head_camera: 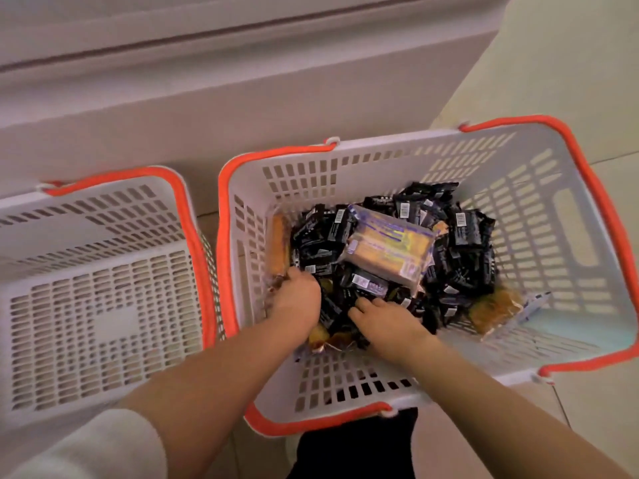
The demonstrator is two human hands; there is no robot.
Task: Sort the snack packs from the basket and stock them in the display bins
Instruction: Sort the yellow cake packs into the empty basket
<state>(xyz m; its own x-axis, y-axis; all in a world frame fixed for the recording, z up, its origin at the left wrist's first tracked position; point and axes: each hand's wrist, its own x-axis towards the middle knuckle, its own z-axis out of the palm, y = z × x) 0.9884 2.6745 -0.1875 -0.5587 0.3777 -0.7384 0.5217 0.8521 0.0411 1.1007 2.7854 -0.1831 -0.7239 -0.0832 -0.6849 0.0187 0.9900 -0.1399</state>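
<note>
both hands (297, 299) (387, 323) dig, seemingly gripping, in basket (587, 209) snack packs (460, 243).

Both hands in basket (570, 216) among black snack packs (463, 243); left hand (294, 299) grips pack, right hand (387, 319) fingers buried.

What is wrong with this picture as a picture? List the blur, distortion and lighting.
Head view: soft throughout, so the print on the black snack packs cannot be read; the wide-angle lens bows the orange rim of the white slotted plastic basket; dim, warm, pinkish light with no glare; both the left hand and right hand are slightly smeared.
</note>
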